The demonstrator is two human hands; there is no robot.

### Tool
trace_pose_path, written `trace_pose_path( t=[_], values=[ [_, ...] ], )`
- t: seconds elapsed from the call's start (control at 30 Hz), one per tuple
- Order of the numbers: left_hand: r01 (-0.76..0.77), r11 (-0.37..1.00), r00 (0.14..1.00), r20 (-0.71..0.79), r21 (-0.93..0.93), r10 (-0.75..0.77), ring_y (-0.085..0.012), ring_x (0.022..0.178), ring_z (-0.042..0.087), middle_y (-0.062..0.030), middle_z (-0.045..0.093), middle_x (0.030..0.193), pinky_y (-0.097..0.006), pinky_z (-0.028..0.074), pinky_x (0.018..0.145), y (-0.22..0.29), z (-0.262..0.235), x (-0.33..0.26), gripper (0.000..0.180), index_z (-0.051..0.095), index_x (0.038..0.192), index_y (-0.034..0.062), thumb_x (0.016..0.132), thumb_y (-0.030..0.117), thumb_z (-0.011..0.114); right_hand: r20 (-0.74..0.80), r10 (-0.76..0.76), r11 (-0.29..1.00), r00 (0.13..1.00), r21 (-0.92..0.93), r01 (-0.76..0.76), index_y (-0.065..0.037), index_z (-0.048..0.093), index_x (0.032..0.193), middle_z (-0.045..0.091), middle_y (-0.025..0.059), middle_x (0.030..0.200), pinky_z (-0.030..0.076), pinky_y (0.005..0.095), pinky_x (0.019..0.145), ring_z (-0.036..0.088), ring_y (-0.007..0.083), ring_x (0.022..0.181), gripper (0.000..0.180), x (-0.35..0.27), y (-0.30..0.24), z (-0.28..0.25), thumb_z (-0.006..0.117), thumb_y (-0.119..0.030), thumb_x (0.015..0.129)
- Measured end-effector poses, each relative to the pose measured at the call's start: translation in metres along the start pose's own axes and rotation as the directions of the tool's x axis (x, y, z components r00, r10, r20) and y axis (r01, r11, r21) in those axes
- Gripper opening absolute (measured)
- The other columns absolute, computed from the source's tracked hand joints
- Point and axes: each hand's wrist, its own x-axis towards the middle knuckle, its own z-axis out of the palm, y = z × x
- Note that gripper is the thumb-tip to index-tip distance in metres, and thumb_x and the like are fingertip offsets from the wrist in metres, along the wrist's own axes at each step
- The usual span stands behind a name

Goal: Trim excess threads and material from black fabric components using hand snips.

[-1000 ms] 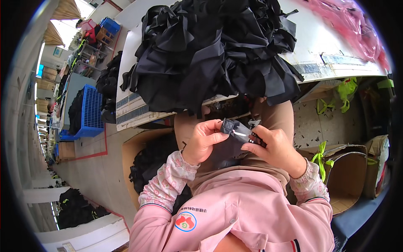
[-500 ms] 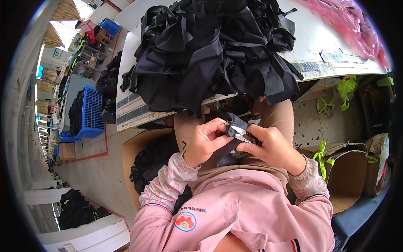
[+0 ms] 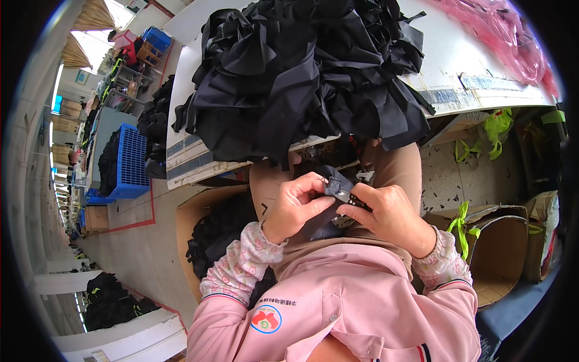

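Black fabric piece (image 3: 342,180) is over the lap, between the two hands, just short of the surface (image 3: 458,72) edge. Its long axis looks like roughly 12 to 6, lower end drooping; folds hide the exact run. Left hand (image 3: 295,202) comes in from 8 o'clock, thumb and fingers pinching the upper end, so it's nearer. Right hand (image 3: 389,211) at 4 o'clock, fingers closed around snips (image 3: 344,196), silver blade pointing about 10, right at the pinched end. Key relation, I'd judge: blade angle across the fabric, close to left fingertips. Can't tell if blades are parted or touching cloth. Further out: black fabric pile (image 3: 301,78) at 12, pink plastic (image 3: 506,42) near 2, open carton (image 3: 500,259) at 4.
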Motion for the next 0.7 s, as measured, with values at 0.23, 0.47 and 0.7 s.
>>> trace_pose_path(
  t=[0.23, 0.47, 0.7],
  values=[
    [-0.011, 0.997, 0.999, -0.045, 0.078, 0.014, -0.008, 0.086, 0.055, -0.0016, 0.058, 0.096, -0.022, 0.046, 0.076, 0.005, -0.015, -0.002, 0.007, 0.062, 0.09, -0.0042, 0.084, -0.004, 0.065, 0.007, 0.395, 0.784, 0.919, 0.519, -0.341, 0.002, 0.05, 0.08, 0.046, 0.007, 0.057, 0.036, 0.0306, 0.046, 0.038, 0.0107, 0.052, 0.035, 0.005, 0.022, 0.0, 0.067, -0.026, 0.092],
    [0.15, 0.177, 0.839, -0.031, 0.973, -0.543, -0.0343, 0.081, 0.065, -0.0176, 0.067, 0.083, -0.04, 0.053, 0.073, -0.049, -0.177, -0.114, 0.016, 0.07, 0.082, 0.0024, 0.071, 0.013, 0.065, -0.08, 0.346, 0.91, 0.935, 0.271, -0.313, -0.001, 0.048, 0.1, 0.058, 0.0201, 0.067, 0.044, 0.0423, 0.056, 0.058, 0.0399, 0.063, 0.03, -0.005, 0.063, 0.015, 0.066, -0.023, 0.09],
    [0.362, 0.299, 0.535, 0.066, 0.883, -0.842, -0.0222, 0.082, 0.067, -0.0098, 0.071, 0.093, -0.035, 0.052, 0.075, -0.036, -0.188, -0.139, 0.038, 0.07, 0.098, 0.0034, 0.083, 0.038, 0.071, -0.159, 0.269, 0.957, 0.95, 0.155, -0.245, -0.001, 0.048, 0.097, 0.061, 0.0205, 0.071, 0.045, 0.043, 0.058, 0.059, 0.0422, 0.068, 0.032, 0.003, 0.069, 0.023, 0.07, -0.022, 0.087]
  ],
)
